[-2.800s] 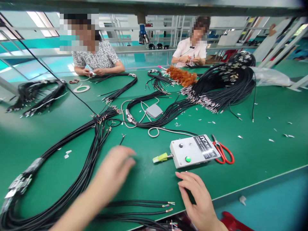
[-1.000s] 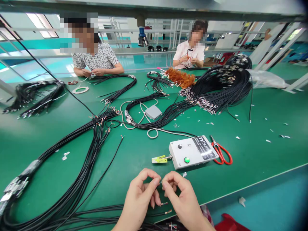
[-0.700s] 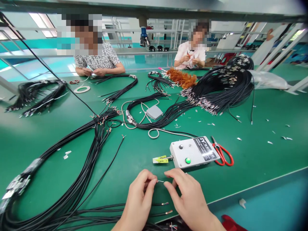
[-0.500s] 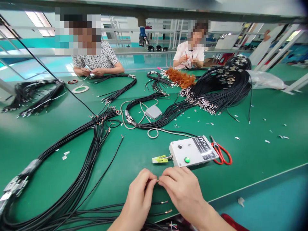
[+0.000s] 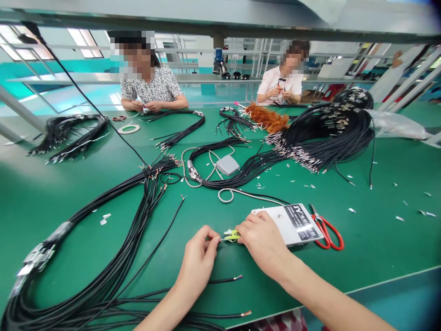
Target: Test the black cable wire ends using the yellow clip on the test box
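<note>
My left hand (image 5: 199, 254) pinches the end of a thin black wire (image 5: 161, 234) and holds it up to the yellow-green clip (image 5: 231, 235). That clip sticks out from the left side of a white tester box (image 5: 295, 222). My right hand (image 5: 262, 240) rests over the box's left part and pinches the clip. The wire's tip is hidden between my fingers. The wire runs back left into a long bundle of black cables (image 5: 113, 230).
Red-handled scissors (image 5: 327, 227) lie right of the box. A grey pedal (image 5: 227, 164) and a large heap of black terminal wires (image 5: 324, 133) lie further back. Loose wires with stripped ends (image 5: 237, 277) lie by the near edge. Two people work at the table's far side.
Both hands have moved forward from the table's near edge to the clip on the box. The right hand now covers the box's knob and green button. The view has shifted slightly.
</note>
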`<state>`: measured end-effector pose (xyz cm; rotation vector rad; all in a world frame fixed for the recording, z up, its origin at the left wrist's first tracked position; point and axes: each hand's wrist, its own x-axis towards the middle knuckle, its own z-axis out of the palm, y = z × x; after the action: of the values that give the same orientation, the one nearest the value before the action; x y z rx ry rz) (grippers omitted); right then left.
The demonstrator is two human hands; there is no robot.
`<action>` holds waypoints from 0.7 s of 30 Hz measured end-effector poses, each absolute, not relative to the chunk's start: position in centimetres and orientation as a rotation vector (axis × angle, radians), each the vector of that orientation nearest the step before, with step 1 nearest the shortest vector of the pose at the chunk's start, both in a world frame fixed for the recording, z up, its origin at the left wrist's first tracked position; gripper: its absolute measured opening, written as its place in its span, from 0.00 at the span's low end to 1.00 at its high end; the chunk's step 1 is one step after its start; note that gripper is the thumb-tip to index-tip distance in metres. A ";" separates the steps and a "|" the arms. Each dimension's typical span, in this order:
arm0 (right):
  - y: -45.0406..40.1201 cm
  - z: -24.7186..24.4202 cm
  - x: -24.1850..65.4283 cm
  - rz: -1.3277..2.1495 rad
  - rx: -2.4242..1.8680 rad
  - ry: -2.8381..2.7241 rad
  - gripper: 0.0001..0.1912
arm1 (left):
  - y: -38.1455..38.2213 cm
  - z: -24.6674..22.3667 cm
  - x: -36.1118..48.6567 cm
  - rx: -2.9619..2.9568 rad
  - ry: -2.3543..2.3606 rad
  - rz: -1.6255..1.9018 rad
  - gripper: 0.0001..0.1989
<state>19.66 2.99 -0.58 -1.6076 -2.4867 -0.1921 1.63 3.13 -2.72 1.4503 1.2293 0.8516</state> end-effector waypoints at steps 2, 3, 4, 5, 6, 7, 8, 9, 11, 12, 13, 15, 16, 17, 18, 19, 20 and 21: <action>2.9 -0.8 19.6 -0.208 -1.603 -2.509 0.11 | 3.4 -2.9 1.8 1.453 1.249 0.855 0.11; 2.9 -0.8 19.6 -0.213 -1.601 -2.517 0.11 | 3.5 -2.9 1.9 1.457 1.259 0.859 0.11; 2.9 -0.8 19.6 -0.215 -1.599 -2.524 0.11 | 3.6 -3.0 2.0 1.461 1.269 0.861 0.11; 2.9 -0.9 19.7 -0.217 -1.598 -2.528 0.11 | 3.7 -3.0 2.1 1.467 1.278 0.864 0.10; 3.0 -0.8 19.7 -0.217 -1.598 -2.532 0.11 | 3.7 -3.1 2.2 1.473 1.287 0.865 0.10; 3.0 -0.9 19.7 -0.217 -1.599 -2.534 0.11 | 3.8 -3.1 2.2 1.480 1.294 0.865 0.10; 3.0 -0.9 19.7 -0.216 -1.601 -2.535 0.11 | 3.8 -3.1 2.3 1.488 1.300 0.863 0.10; 3.0 -0.9 19.7 -0.215 -1.603 -2.535 0.11 | 3.8 -3.1 2.4 1.496 1.306 0.860 0.10; 3.1 -0.9 19.7 -0.208 -1.606 -2.534 0.11 | 3.8 -3.0 2.6 1.513 1.316 0.852 0.09; 3.2 -0.9 19.6 -0.203 -1.607 -2.532 0.11 | 3.8 -3.0 2.7 1.522 1.319 0.847 0.09; 3.2 -0.9 19.6 -0.196 -1.610 -2.528 0.10 | 3.9 -3.0 2.7 1.530 1.323 0.842 0.09; 3.2 -0.6 19.6 -0.178 -1.609 -2.518 0.09 | 3.9 -2.9 2.8 1.543 1.329 0.833 0.10; 3.2 -0.4 19.6 -0.167 -1.605 -2.512 0.08 | 3.9 -2.9 2.9 1.548 1.331 0.829 0.10; 3.0 -0.1 19.8 -0.158 -1.602 -2.507 0.06 | 3.9 -2.9 2.9 1.552 1.334 0.826 0.10; 2.7 0.1 20.0 -0.151 -1.595 -2.492 0.05 | 4.0 -2.9 2.8 1.555 1.335 0.823 0.10; 2.3 0.4 20.3 -0.144 -1.584 -2.458 0.06 | 4.0 -2.9 2.8 1.557 1.337 0.820 0.10; 1.7 0.6 20.8 -0.141 -1.564 -2.404 0.09 | 4.0 -2.9 2.8 1.558 1.338 0.818 0.10; 1.0 0.7 21.4 -0.147 -1.537 -2.332 0.11 | 4.0 -2.9 2.8 1.558 1.338 0.817 0.10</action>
<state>21.42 1.00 0.70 -1.5374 -2.3325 -0.1471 2.76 3.98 -2.92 1.5580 1.3384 0.8166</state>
